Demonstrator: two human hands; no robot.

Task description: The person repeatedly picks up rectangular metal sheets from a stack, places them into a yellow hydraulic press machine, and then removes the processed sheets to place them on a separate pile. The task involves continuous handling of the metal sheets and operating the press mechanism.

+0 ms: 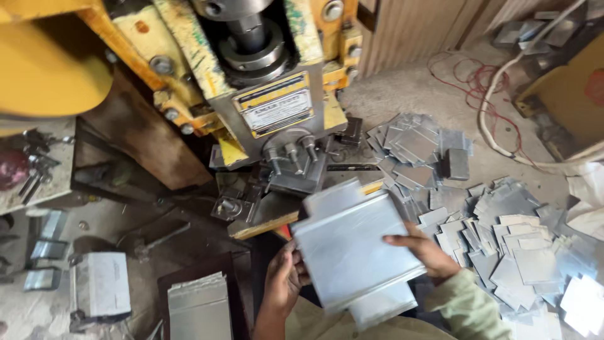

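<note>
Head view. A person stands at a yellow press (pixel 251 75) and holds a sheet (pixel 352 252), a grey metal blank with stepped corners and a folded lower edge, level in front of the die (pixel 296 167). The left hand (pixel 284 280) grips the sheet's left edge, fingers curled under it and thumb on top. The right hand (pixel 423 249) is clasped on the right edge, fingers spread over the upper face. Judged from this two-sided hold, the wide, thin sheet is kept flat and steady, with both palms clear of its middle. It lies just below the die and the ram (pixel 251 38), tilted slightly anticlockwise, and touches neither.

To the right, a pile (pixel 503 233) of similar cut blanks is strewn over the floor beside the right arm, near enough, it seems, to reach without stepping away. A neater stack (pixel 200 305) of flat pieces rests in a dark tray at lower left, apart from the loose pile, which suggests sorting by stage. A pale box (pixel 100 289) stands left of it, beside small bent parts (pixel 44 252).

Labels: a rectangular plate (pixel 275 104), white with a yellow-and-black border, is fixed slantwise to the grey press head above the die; its print is too small to tell. Red wire (pixel 478 82) and a white cable (pixel 497 119) trail across the floor at upper right.
</note>
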